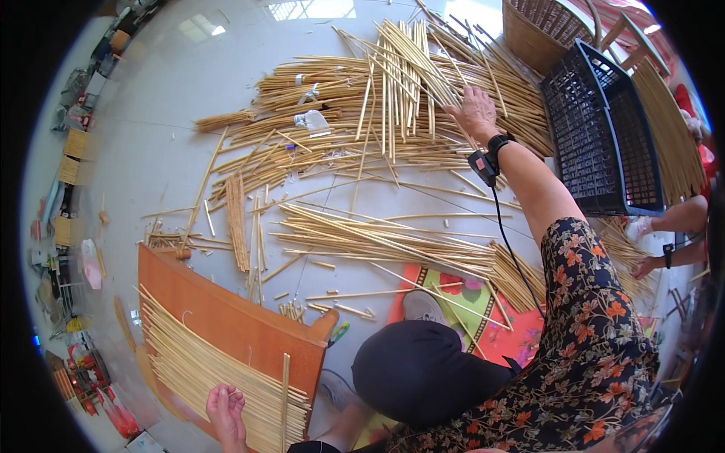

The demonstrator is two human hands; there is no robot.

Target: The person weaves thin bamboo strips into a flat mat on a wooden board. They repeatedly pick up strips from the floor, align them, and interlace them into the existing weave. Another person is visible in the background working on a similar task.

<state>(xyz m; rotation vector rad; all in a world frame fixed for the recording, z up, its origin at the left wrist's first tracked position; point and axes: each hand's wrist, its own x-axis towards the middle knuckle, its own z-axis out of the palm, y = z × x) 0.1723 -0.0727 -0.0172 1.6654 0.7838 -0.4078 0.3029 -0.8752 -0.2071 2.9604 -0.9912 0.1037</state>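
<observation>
My right hand (476, 115) reaches out over a wide heap of straw-coloured stalks (411, 83), its thumb apart from its fingers. Its fingertips are at the heap, and no stalk is plainly gripped. A black band with a small device sits on that wrist, trailing a cable. Low in the picture, my left hand (225, 411) has its fingers curled, with nothing visible in them. It is over a mat of parallel stalks (219, 362), which lies on an orange-brown wooden board (226, 291). One short stalk (285, 400) stands crosswise at the mat's right side.
A dark plastic crate (600, 128) and a wicker basket (536, 34) are at the upper right. Another person's hand (646, 266) is at the right edge. Loose stalks (377, 238) and cut pieces cover the tiled floor. A patterned cloth (453, 291) lies near my knee.
</observation>
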